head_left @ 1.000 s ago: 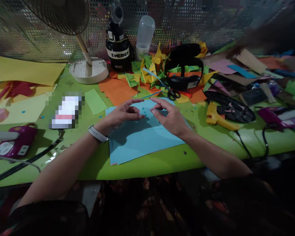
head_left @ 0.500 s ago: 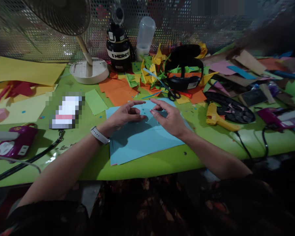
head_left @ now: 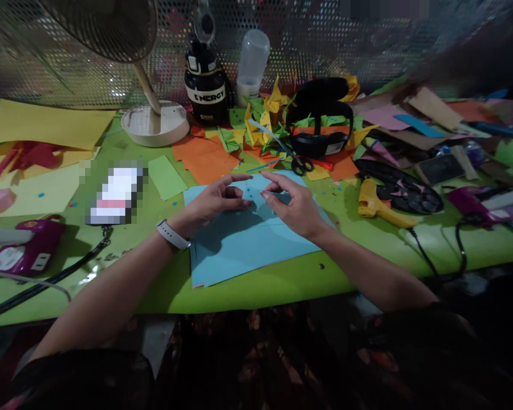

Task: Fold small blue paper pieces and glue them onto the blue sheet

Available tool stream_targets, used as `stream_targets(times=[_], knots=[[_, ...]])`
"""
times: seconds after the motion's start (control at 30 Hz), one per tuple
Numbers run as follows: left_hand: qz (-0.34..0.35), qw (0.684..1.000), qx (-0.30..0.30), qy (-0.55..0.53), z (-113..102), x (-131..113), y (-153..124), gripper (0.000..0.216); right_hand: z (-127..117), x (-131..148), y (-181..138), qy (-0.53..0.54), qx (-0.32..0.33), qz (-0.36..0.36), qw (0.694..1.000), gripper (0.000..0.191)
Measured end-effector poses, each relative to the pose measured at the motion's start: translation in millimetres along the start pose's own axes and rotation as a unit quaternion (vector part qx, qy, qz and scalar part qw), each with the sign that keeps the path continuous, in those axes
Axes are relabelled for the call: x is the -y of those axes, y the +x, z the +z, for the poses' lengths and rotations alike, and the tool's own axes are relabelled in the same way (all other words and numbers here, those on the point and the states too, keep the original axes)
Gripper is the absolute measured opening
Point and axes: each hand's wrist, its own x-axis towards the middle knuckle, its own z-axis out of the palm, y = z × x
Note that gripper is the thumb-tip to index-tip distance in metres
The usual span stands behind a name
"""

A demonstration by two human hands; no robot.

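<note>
Blue paper sheets lie stacked at the front of the green table. Over their left part is my left hand, thumb and fingers apart with nothing seen between them. My right hand faces it across a small gap, its fingers also spread and bare. A few tiny blue paper bits show on the sheet between the fingertips. Just beyond the right hand lies a pair of scissors, with a thin blue paper strip beside it. Whether the fingertips touch the paper is hard to see.
A fan base, a black bottle and a clear bottle stand at the back. Folded yellow and green paper pieces surround a black headset. To the right lies a yellow glue gun, and a phone to the left.
</note>
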Motion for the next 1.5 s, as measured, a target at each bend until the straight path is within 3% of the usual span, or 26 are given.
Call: stream_targets(times=[0.37, 0.63, 0.8, 1.5], knots=[[-0.013, 1.000, -0.005, -0.024, -0.5, -2.0, -2.0, 0.072, -0.9, 1.2, 1.6, 0.008, -0.011, 0.007, 1.000, 0.041], [-0.020, 0.999, -0.010, -0.042, 3.0, -6.7, -4.9, 0.059, -1.2, -2.5, 2.0, -0.006, -0.018, 0.012, 1.000, 0.045], [-0.010, 0.998, -0.025, -0.056, 3.2, -4.6, -3.8, 0.057, -1.2, -1.9, 1.9, -0.040, -0.020, -0.001, 0.999, 0.055], [0.048, 0.998, 0.004, -0.032, -1.7, 4.4, 0.2, 0.062, 1.2, -3.9, 1.0, -0.053, -0.020, -0.009, 0.998, 0.059]])
